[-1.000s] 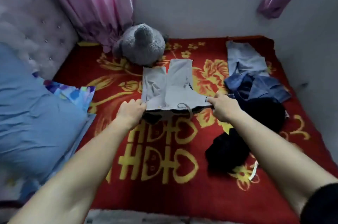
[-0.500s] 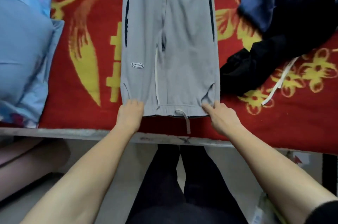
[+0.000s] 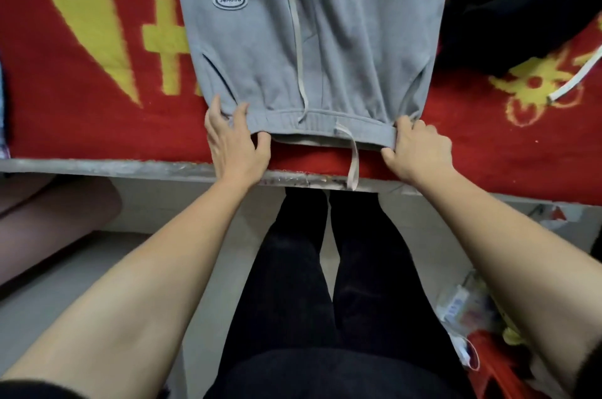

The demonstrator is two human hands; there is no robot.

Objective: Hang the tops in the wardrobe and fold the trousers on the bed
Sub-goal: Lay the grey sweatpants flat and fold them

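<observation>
Grey sweatpants (image 3: 342, 40) lie flat on the red and yellow bed cover (image 3: 81, 98), waistband toward me at the bed's near edge, legs running out of the top of the view. An oval logo patch sits on the left leg. My left hand (image 3: 236, 144) pinches the left corner of the waistband, thumb under the fabric. My right hand (image 3: 418, 149) is closed around the right corner of the waistband. A pale drawstring (image 3: 353, 164) hangs over the bed edge between my hands.
A black garment (image 3: 521, 7) with a white cord (image 3: 576, 77) is bunched on the bed to the right of the sweatpants. The grey bed frame edge (image 3: 97, 167) runs across in front of me. My black-trousered legs stand below. Packets and red plastic lie on the floor at lower right.
The sweatpants went from lifted and doubled to spread flat, then pulled to the bed's near edge. The view dropped down and closer. Both hands now grip the waistband corners.
</observation>
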